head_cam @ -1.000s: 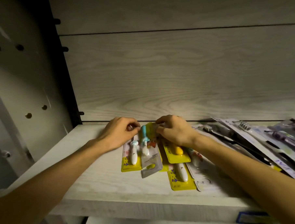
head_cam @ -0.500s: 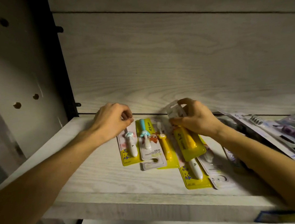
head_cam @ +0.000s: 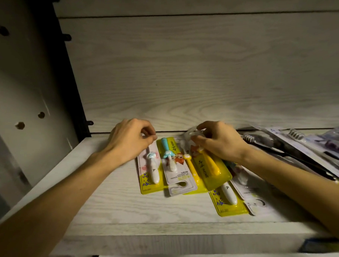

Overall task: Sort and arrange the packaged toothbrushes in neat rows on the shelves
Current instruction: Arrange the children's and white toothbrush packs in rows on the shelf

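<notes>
Several packaged children's toothbrushes lie side by side on the pale wooden shelf (head_cam: 114,212). My left hand (head_cam: 130,141) pinches the top of the leftmost pack, a white brush on a pink and yellow card (head_cam: 150,172). Beside it lies a blue brush pack (head_cam: 174,167), then a yellow brush pack (head_cam: 193,176). My right hand (head_cam: 219,141) grips the clear top of a yellow pack with a yellow brush (head_cam: 211,169), which lies tilted over the others. Below it another white brush pack (head_cam: 229,201) sticks out toward the front edge.
A loose heap of long adult toothbrush packs (head_cam: 309,151) covers the shelf's right side. The shelf's back wall (head_cam: 201,78) stands right behind my hands. A dark upright rail (head_cam: 71,78) and a side panel with holes close off the left.
My right hand has brought the lifted yellow pack down and left, over the row. My left hand stays on the top of the leftmost pack.
</notes>
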The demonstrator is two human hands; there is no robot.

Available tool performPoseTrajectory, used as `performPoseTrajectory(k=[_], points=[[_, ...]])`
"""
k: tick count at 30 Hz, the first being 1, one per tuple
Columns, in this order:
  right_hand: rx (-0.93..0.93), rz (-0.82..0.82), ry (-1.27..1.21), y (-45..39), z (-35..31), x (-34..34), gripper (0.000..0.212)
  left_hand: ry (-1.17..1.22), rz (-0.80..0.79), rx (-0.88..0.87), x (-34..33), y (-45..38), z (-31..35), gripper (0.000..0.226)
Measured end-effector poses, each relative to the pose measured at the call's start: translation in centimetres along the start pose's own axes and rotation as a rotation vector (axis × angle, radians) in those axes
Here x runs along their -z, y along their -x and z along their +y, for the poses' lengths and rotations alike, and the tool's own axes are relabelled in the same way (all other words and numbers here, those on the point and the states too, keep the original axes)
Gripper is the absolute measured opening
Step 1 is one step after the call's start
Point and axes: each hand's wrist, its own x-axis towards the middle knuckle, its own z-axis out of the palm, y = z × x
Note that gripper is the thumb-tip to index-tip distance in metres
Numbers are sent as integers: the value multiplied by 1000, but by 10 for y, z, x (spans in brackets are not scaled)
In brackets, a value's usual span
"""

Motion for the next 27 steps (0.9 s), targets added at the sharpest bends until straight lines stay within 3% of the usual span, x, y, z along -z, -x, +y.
performPoseTrajectory(k=[7,14,21,27], points=[[101,-83,25,3,-7,-10,35,-90,20,-43,-6,3,5,18],[134,-160,52,3,-9,-11,31,79,-252,-153,-16,6,14,61],[134,-140,29,0,-5,-8,25,14,-372,-117,-8,0,-6,42],[155,-157,14,-3,-9,-13,29,35,-313,-172,-14,3,6,56]])
